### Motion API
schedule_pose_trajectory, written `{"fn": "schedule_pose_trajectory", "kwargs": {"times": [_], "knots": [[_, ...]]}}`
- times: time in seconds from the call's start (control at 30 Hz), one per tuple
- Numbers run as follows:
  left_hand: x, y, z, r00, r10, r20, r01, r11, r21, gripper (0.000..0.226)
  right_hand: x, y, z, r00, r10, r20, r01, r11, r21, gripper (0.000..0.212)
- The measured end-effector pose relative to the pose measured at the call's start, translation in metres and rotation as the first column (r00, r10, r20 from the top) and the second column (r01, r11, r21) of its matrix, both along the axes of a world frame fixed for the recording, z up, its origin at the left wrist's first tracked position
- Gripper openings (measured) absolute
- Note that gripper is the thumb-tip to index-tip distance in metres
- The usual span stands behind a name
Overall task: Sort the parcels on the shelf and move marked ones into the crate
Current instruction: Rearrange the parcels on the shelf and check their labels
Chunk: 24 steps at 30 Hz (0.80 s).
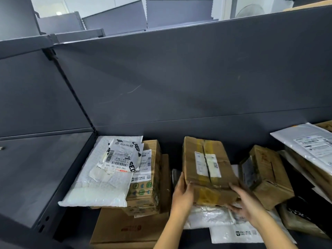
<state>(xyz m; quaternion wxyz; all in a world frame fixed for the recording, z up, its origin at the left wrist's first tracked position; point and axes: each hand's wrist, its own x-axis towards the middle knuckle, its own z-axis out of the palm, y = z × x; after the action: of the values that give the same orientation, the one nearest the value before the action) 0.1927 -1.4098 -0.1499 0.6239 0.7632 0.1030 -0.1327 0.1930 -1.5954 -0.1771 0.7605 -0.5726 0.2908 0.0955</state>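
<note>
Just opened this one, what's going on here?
A person is sorting parcels on a grey shelf. The left hand and right hand hold a taped cardboard box by its near end, above some white mailer bags. More boxes and a white padded mailer lie to either side. No crate is in view.

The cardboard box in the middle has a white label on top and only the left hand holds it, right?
No, both hands hold it. The head view shows the left hand at the near left corner of the box and the right hand at its near right corner. The white label is on top.
</note>
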Motion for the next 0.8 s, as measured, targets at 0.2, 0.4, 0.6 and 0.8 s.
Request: {"fn": "schedule_pose_trajectory", "kwargs": {"times": [0.2,0.4,0.6,0.8], "knots": [[0.005,0.011,-0.025,0.995,0.052,-0.087,-0.037,0.985,0.167,0.061,0.009,0.022,-0.007,0.964,0.255,0.077,-0.231,0.944,-0.237,0.040],[0.006,-0.015,-0.032,0.970,-0.151,-0.191,0.241,0.707,0.664,0.065,0.014,0.040,-0.020,0.942,0.332,0.050,-0.308,0.914,-0.263,0.047],[-0.009,-0.035,-0.045,0.941,-0.338,-0.016,0.233,0.611,0.756,0.076,0.003,0.035,-0.034,0.948,0.313,0.064,-0.297,0.936,-0.189,0.054],[-0.021,-0.056,-0.069,0.711,-0.571,0.411,0.195,0.721,0.665,0.048,-0.013,-0.002,-0.063,0.998,0.006,-0.067,-0.028,0.942,-0.335,0.017]]}}
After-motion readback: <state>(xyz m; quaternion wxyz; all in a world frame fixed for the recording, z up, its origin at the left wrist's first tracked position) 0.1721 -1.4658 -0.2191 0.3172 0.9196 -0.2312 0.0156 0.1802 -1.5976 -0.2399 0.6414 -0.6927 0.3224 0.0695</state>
